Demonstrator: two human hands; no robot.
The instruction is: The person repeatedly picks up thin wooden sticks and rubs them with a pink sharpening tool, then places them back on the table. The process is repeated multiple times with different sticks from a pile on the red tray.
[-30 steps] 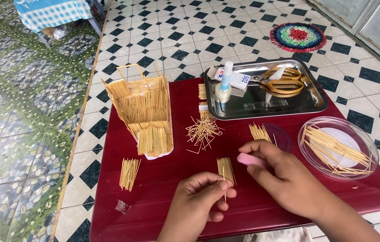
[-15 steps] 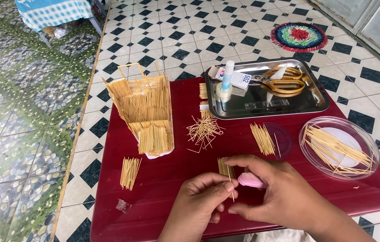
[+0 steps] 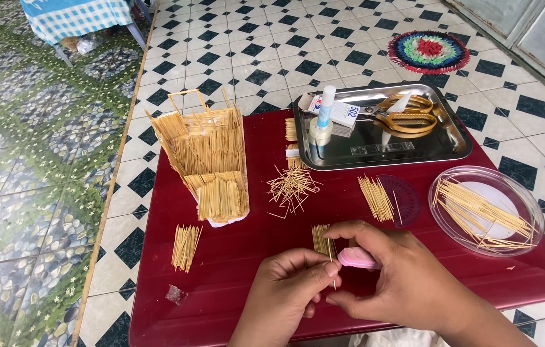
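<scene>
Closest in, the left hand (image 3: 288,283) pinches a single thin toothpick (image 3: 333,273) upright between thumb and fingertips, over the near part of the red table (image 3: 240,257). Right against it, the right hand (image 3: 391,276) is curled around a small pink cutter (image 3: 357,258), its tip meeting the stick. Just behind the hands lies a small flat bundle of sticks (image 3: 322,239); off to the left sits another bundle (image 3: 185,247). Further back, a loose scatter of sticks (image 3: 291,187), a neat row beside a purple protractor (image 3: 407,200), and on the right a clear round dish (image 3: 485,211) full of toothpicks. On the left stands the toothpick house model (image 3: 207,160). Farthest, a steel tray (image 3: 381,144) carries yellow-handled scissors (image 3: 407,117) and a glue bottle (image 3: 325,109).
</scene>
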